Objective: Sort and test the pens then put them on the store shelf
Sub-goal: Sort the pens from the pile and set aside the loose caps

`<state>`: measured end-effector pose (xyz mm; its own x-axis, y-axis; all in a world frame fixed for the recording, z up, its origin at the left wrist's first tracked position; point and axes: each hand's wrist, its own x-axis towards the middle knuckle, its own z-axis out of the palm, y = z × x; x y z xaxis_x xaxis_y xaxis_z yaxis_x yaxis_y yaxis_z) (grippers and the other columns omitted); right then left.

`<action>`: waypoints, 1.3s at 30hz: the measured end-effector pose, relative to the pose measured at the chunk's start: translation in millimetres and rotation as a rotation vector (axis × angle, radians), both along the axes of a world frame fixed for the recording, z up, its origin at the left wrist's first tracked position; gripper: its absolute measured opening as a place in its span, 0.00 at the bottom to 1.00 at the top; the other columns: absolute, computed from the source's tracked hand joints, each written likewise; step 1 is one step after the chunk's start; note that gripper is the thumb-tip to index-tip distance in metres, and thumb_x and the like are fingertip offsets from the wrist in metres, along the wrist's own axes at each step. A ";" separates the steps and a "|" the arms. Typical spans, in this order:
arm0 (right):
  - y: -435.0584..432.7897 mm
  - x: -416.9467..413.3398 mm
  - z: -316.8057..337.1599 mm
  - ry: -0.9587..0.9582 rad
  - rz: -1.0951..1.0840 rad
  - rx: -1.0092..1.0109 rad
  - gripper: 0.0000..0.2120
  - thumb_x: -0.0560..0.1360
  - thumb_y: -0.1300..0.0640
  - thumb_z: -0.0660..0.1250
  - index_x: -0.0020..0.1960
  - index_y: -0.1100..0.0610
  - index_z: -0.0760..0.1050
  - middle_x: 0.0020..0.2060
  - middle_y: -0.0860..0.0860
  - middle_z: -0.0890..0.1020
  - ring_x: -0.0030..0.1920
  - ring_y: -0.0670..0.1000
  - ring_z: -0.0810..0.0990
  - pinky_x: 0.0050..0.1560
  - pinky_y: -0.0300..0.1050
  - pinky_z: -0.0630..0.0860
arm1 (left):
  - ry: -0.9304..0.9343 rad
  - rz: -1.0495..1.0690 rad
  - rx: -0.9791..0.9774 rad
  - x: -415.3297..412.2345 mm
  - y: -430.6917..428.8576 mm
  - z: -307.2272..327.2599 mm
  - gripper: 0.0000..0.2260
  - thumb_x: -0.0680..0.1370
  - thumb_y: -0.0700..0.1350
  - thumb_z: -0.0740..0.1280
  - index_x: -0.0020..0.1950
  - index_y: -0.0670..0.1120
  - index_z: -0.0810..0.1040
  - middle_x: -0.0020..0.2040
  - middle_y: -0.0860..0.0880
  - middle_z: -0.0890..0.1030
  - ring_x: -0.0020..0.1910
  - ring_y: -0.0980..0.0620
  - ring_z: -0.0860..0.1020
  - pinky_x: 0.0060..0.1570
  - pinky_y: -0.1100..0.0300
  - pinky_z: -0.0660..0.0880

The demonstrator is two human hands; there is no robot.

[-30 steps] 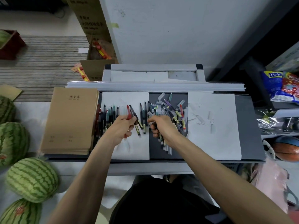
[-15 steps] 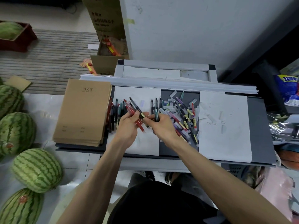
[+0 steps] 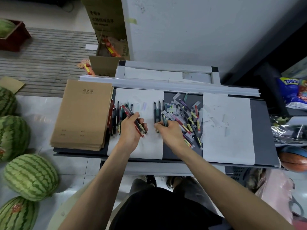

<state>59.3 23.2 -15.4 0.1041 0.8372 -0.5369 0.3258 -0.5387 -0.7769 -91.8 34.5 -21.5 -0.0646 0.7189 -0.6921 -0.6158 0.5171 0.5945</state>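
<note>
L hand [image 3: 131, 130] is curled round a small bunch of red pens [image 3: 134, 121], thumb on top, tips pointing up-left. R hand [image 3: 170, 132] is knuckles-up w/ fingers bent onto the lower ends of the dark pens [image 3: 157, 112], which lie side by side at the right edge of the left paper sheet [image 3: 146, 148]. Can't tell if it pinches one or only touches.

Left of the L hand, a sorted row [image 3: 114, 118] of pens lies just beside the brown notebook stack [image 3: 83, 113]. Right of the R hand is the loose pile [image 3: 186, 120] of mixed pens and clear caps on the grey board [image 3: 264, 130]. Past it lies a second sheet [image 3: 227, 138] w/ faint scribbles. No shelf w/ pens on it is in view, so that step looks not yet begun.

Risks, my guess:
- Several pens in one grip, so one could slide out into the wrong group.
- Round barrels may roll off the board's near edge.
- R wrist is just beside the pile and could drag it into the dark pens.

Containers:
- The open cardboard box [image 3: 108, 53] behind the board holds red-yellow packs.
- The red crate [image 3: 15, 39] far left holds a watermelon [image 3: 6, 27].
- The black basket [image 3: 239, 173] sits under the board, contents hidden.
</note>
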 end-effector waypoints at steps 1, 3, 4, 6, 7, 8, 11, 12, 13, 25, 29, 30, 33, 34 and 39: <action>3.3 6.7 3.1 -0.027 0.017 0.000 0.12 0.75 0.56 0.69 0.38 0.63 0.76 0.26 0.48 0.72 0.27 0.48 0.69 0.35 0.44 0.68 | -0.005 -0.002 -0.020 -1.3 0.9 2.1 0.08 0.86 0.43 0.61 0.47 0.45 0.72 0.33 0.47 0.73 0.29 0.47 0.74 0.36 0.54 0.74; 11.8 22.8 10.0 -0.072 0.071 0.007 0.13 0.74 0.56 0.69 0.39 0.66 0.75 0.26 0.50 0.72 0.27 0.49 0.68 0.33 0.44 0.68 | -0.014 -0.001 -0.047 -4.1 2.3 5.7 0.08 0.84 0.42 0.61 0.46 0.44 0.73 0.32 0.47 0.73 0.29 0.47 0.74 0.35 0.54 0.74; 16.7 32.2 14.3 -0.104 0.101 0.012 0.14 0.74 0.55 0.70 0.40 0.67 0.76 0.26 0.50 0.73 0.26 0.49 0.69 0.32 0.43 0.68 | -0.011 -0.004 -0.050 -5.7 2.3 6.6 0.07 0.84 0.41 0.62 0.46 0.44 0.73 0.32 0.47 0.74 0.29 0.47 0.74 0.34 0.55 0.74; 27.1 52.6 22.5 -0.188 0.144 0.018 0.13 0.75 0.55 0.70 0.39 0.65 0.78 0.25 0.50 0.74 0.26 0.48 0.71 0.33 0.43 0.70 | 0.002 -0.013 -0.028 -9.1 1.2 6.4 0.04 0.84 0.39 0.62 0.51 0.43 0.75 0.33 0.46 0.75 0.29 0.47 0.75 0.34 0.55 0.75; 32.4 63.0 27.5 -0.236 0.158 0.021 0.13 0.76 0.54 0.70 0.39 0.64 0.79 0.25 0.52 0.76 0.26 0.47 0.72 0.34 0.42 0.71 | 0.003 -0.019 -0.010 -10.1 1.0 5.5 0.04 0.84 0.37 0.61 0.53 0.43 0.75 0.33 0.46 0.75 0.30 0.47 0.75 0.34 0.55 0.75; 38.0 72.9 31.1 -0.286 0.166 0.024 0.13 0.76 0.54 0.71 0.40 0.64 0.80 0.26 0.54 0.78 0.26 0.47 0.73 0.34 0.42 0.72 | -0.001 -0.027 0.002 -11.1 0.6 3.9 0.05 0.84 0.36 0.61 0.54 0.43 0.76 0.34 0.45 0.76 0.30 0.47 0.75 0.34 0.55 0.75; 50.1 102.2 38.5 -0.421 0.156 0.029 0.11 0.74 0.55 0.71 0.37 0.61 0.81 0.29 0.53 0.82 0.31 0.49 0.77 0.34 0.42 0.73 | -0.027 -0.069 -0.003 -9.6 2.2 1.2 0.06 0.84 0.35 0.61 0.52 0.44 0.75 0.36 0.45 0.75 0.31 0.46 0.75 0.34 0.54 0.76; 52.1 110.6 38.0 -0.450 0.143 0.031 0.11 0.74 0.55 0.71 0.36 0.61 0.80 0.29 0.52 0.82 0.32 0.50 0.78 0.35 0.42 0.73 | -0.030 -0.084 -0.014 -8.0 3.3 0.6 0.06 0.84 0.36 0.61 0.50 0.45 0.74 0.36 0.45 0.75 0.30 0.46 0.74 0.33 0.55 0.75; 53.2 118.6 36.5 -0.475 0.125 0.026 0.11 0.73 0.55 0.71 0.37 0.61 0.81 0.31 0.52 0.83 0.34 0.50 0.79 0.36 0.42 0.73 | -0.031 -0.097 -0.027 -5.5 4.6 0.3 0.06 0.84 0.37 0.63 0.49 0.46 0.74 0.35 0.46 0.74 0.30 0.47 0.74 0.32 0.56 0.75; 85.2 110.7 33.7 -0.891 0.500 0.045 0.14 0.73 0.41 0.69 0.50 0.51 0.75 0.47 0.51 0.81 0.46 0.55 0.78 0.46 0.48 0.76 | -0.027 -0.202 -0.115 30.4 17.5 -6.1 0.10 0.86 0.47 0.62 0.45 0.47 0.68 0.31 0.51 0.65 0.24 0.54 0.61 0.22 0.63 0.60; 98.2 103.6 28.9 -0.956 0.597 0.052 0.15 0.78 0.41 0.67 0.50 0.52 0.71 0.52 0.54 0.81 0.48 0.57 0.77 0.45 0.48 0.71 | 0.027 -0.269 -0.080 37.4 16.9 -1.8 0.10 0.87 0.46 0.60 0.46 0.49 0.66 0.31 0.51 0.64 0.25 0.54 0.61 0.24 0.62 0.59; 101.0 103.3 26.9 -0.946 0.602 0.049 0.15 0.79 0.41 0.66 0.52 0.53 0.71 0.53 0.54 0.81 0.50 0.58 0.78 0.45 0.48 0.71 | 0.040 -0.274 -0.076 38.5 17.1 -0.5 0.10 0.87 0.46 0.60 0.45 0.49 0.67 0.31 0.51 0.64 0.26 0.54 0.61 0.25 0.62 0.59; 106.0 106.4 21.0 -0.898 0.567 0.036 0.16 0.80 0.41 0.67 0.57 0.54 0.75 0.55 0.55 0.81 0.54 0.59 0.81 0.47 0.49 0.73 | 0.060 -0.271 -0.073 40.7 17.5 2.7 0.11 0.87 0.46 0.60 0.45 0.48 0.68 0.31 0.51 0.65 0.26 0.53 0.62 0.26 0.62 0.59; 106.7 108.3 19.7 -0.878 0.543 0.035 0.16 0.80 0.42 0.67 0.58 0.53 0.76 0.56 0.55 0.82 0.55 0.59 0.81 0.48 0.49 0.74 | 0.066 -0.269 -0.075 41.6 17.6 2.9 0.11 0.87 0.46 0.60 0.45 0.48 0.68 0.31 0.51 0.65 0.26 0.53 0.62 0.26 0.62 0.59; 110.0 118.9 21.4 -0.735 0.417 -0.010 0.10 0.78 0.48 0.69 0.55 0.54 0.79 0.50 0.54 0.83 0.50 0.57 0.81 0.52 0.50 0.80 | 0.085 -0.272 -0.076 45.4 16.6 5.5 0.11 0.86 0.45 0.61 0.44 0.48 0.68 0.32 0.50 0.66 0.27 0.53 0.63 0.23 0.62 0.62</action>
